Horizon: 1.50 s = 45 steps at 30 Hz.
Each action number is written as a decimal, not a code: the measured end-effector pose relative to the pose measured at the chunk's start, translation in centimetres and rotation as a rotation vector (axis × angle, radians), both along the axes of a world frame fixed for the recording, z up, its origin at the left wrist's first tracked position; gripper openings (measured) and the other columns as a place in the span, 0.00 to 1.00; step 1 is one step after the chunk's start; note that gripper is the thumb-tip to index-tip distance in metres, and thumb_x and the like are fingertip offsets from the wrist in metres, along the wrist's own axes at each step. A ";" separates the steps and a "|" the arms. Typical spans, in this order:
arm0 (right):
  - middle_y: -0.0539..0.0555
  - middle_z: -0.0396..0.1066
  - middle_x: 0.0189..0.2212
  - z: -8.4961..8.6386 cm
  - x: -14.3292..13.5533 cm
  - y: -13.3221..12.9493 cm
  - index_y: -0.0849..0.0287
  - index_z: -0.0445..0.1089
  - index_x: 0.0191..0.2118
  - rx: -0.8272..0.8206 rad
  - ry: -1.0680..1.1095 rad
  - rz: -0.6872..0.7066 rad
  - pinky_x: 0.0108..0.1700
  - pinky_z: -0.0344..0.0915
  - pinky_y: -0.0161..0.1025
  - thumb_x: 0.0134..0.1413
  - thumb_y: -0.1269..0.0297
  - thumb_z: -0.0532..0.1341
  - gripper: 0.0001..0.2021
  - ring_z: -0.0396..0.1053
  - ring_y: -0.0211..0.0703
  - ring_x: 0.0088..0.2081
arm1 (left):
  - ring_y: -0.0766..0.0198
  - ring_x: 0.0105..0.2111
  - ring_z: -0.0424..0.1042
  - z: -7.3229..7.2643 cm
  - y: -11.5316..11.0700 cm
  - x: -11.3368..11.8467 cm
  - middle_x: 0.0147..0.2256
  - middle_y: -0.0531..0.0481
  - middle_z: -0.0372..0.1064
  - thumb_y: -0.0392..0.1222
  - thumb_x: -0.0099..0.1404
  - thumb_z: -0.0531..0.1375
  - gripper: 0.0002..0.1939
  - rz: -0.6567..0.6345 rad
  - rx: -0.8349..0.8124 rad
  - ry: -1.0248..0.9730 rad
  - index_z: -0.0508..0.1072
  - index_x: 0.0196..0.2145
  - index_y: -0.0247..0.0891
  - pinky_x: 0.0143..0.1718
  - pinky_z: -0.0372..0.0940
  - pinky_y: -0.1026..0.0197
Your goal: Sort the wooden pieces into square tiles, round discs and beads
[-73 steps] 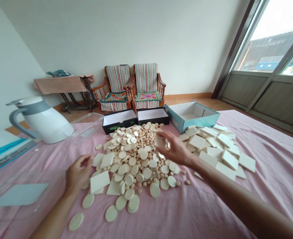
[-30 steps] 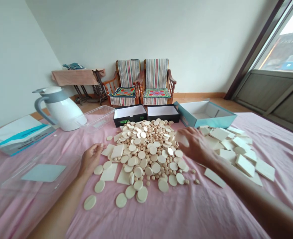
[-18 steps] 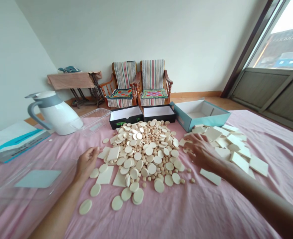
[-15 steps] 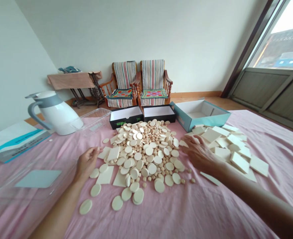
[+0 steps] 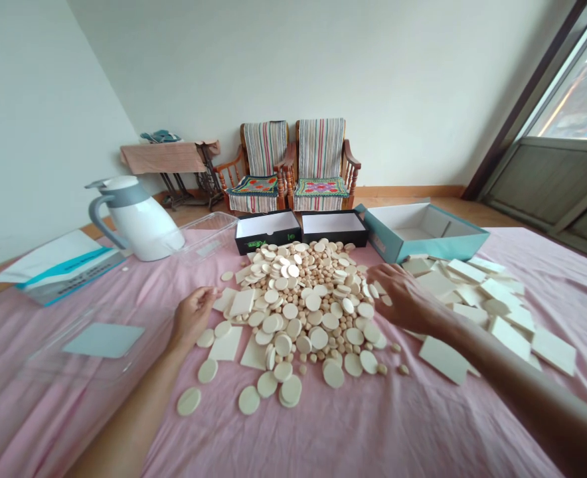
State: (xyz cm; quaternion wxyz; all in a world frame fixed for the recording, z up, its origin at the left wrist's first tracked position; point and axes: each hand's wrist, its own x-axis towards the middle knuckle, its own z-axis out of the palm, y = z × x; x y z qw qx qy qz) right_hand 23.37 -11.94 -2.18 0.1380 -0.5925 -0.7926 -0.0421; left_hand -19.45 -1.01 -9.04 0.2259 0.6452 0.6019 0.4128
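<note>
At the left edge of a large heap of pale wooden discs and small round wooden pieces, my left hand has its fingers drawn together in a pinch. Its fingertips are close to a square wooden tile; whatever they hold is too small to make out. My right hand reaches to the heap's right side, fingers curled downward. Pale pieces show between its thumb and fingers, but their shape is partly hidden. Beyond that wrist lies a spread of square wooden tiles.
Behind the heap stand two black boxes and a teal box. To the left are a white jug, a tissue-style carton, and clear plastic trays. A pink cloth covers the surface.
The view has turned slightly left, so everything sits further right. My right hand has shifted a little against the heap, and a square tile beneath its forearm shows more fully. My left hand stays pinched.
</note>
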 end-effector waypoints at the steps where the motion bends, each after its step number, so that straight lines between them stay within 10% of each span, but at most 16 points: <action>1: 0.59 0.70 0.38 0.4 -0.7 0.4 0.61 0.67 0.39 -0.044 0.050 0.004 0.40 0.61 0.40 0.47 0.74 0.55 0.11 0.66 0.45 0.39 | 0.53 0.42 0.74 0.0 0.0 0.0 0.37 0.44 0.77 0.64 0.59 0.53 0.27 -0.001 0.000 -0.001 0.74 0.38 0.36 0.43 0.67 0.58; 16: 0.60 0.70 0.40 1.4 -18.4 3.6 0.63 0.69 0.40 -0.045 0.053 0.425 0.46 0.61 0.44 0.52 0.69 0.57 0.09 0.65 0.48 0.43 | 0.56 0.40 0.74 -0.7 0.1 -0.2 0.38 0.45 0.76 0.62 0.61 0.53 0.25 -0.041 0.012 -0.035 0.74 0.39 0.36 0.43 0.66 0.59; 25: 0.63 0.69 0.43 -1.1 -23.7 7.5 0.65 0.69 0.44 -0.080 -0.004 0.290 0.49 0.59 0.51 0.52 0.56 0.59 0.18 0.63 0.56 0.46 | 0.56 0.40 0.74 -0.4 0.0 -0.2 0.37 0.46 0.76 0.61 0.61 0.53 0.24 -0.041 0.026 0.014 0.75 0.38 0.37 0.43 0.67 0.59; 32: 0.61 0.67 0.44 0.5 -16.4 3.5 0.62 0.65 0.51 0.043 0.231 0.212 0.47 0.60 0.48 0.50 0.58 0.61 0.22 0.62 0.50 0.45 | 0.55 0.38 0.75 -0.6 0.0 -0.1 0.42 0.43 0.75 0.56 0.57 0.56 0.23 0.029 0.046 0.139 0.73 0.44 0.37 0.41 0.68 0.56; 40: 0.63 0.66 0.47 0.3 1.7 -0.3 0.62 0.65 0.52 0.303 0.090 -0.311 0.46 0.60 0.51 0.52 0.60 0.59 0.21 0.62 0.56 0.46 | 0.49 0.42 0.73 -0.1 -0.1 1.1 0.42 0.41 0.75 0.51 0.52 0.58 0.24 0.038 0.078 0.240 0.74 0.45 0.38 0.47 0.64 0.49; 45: 0.63 0.63 0.53 0.1 6.6 -1.0 0.60 0.64 0.54 0.432 0.011 -0.499 0.44 0.61 0.54 0.52 0.56 0.58 0.24 0.61 0.62 0.49 | 0.53 0.38 0.74 -0.1 0.1 1.3 0.39 0.43 0.75 0.50 0.52 0.58 0.22 0.041 0.083 0.154 0.73 0.44 0.38 0.43 0.67 0.53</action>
